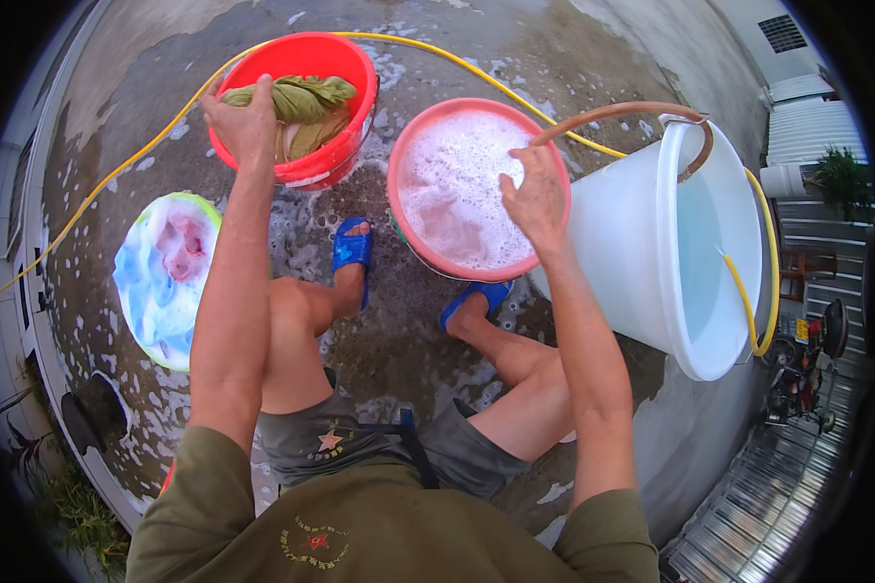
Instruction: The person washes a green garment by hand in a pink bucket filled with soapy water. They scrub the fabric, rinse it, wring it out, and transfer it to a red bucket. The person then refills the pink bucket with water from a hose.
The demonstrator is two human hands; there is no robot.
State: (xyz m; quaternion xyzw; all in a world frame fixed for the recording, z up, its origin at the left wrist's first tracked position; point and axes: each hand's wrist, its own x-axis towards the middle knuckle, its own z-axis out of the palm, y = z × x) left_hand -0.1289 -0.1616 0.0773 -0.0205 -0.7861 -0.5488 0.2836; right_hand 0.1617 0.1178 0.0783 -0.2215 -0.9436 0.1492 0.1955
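Note:
My left hand (244,120) is at the near left side of a red plastic bucket (313,175), its thumb and fingers around one end of a twisted olive-green cloth (302,98). More wet cloth, tan in colour, lies under it in the bucket. Over the right rim of a pink bucket (407,233) is my right hand (536,193), thumb and fingers apart above white suds (467,175). Beside its fingertips is the end of a brown hose (620,109); whether they touch I cannot tell. Pinkish cloth or water shows faintly through the foam.
A tall white tub (612,226) of water stands at the right, the brown hose bent over its rim. A yellow hose (445,55) curves across the wet concrete. On the left, a green-rimmed basin (127,240) holds foamy blue and red cloth. My blue slippers (351,244) are between the buckets.

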